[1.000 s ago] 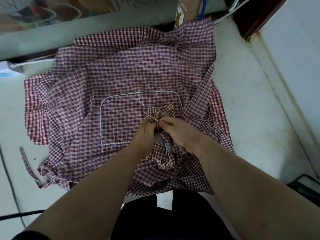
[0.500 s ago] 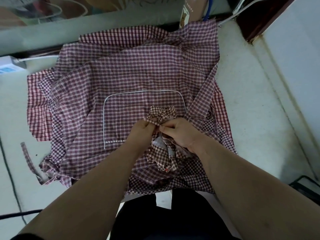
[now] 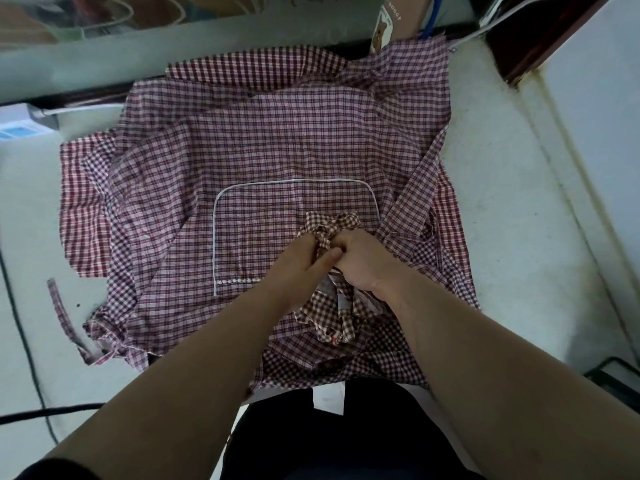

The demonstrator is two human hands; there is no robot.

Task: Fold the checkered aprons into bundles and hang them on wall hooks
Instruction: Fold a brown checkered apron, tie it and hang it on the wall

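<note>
The white table (image 3: 519,244) has bare room left and right of the big apron (image 3: 277,150) spread mid-frame. My left hand (image 3: 298,268) and right hand (image 3: 367,265) still squeeze the small bundle (image 3: 332,317) just below center, closer together now. The bear label (image 3: 382,32) up top is too blurry to read.

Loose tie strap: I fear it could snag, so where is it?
In the head view the tie strap lies on the pale worktop at the left, trailing from the bunched near-left corner of the spread apron, beside a black cable.
</note>
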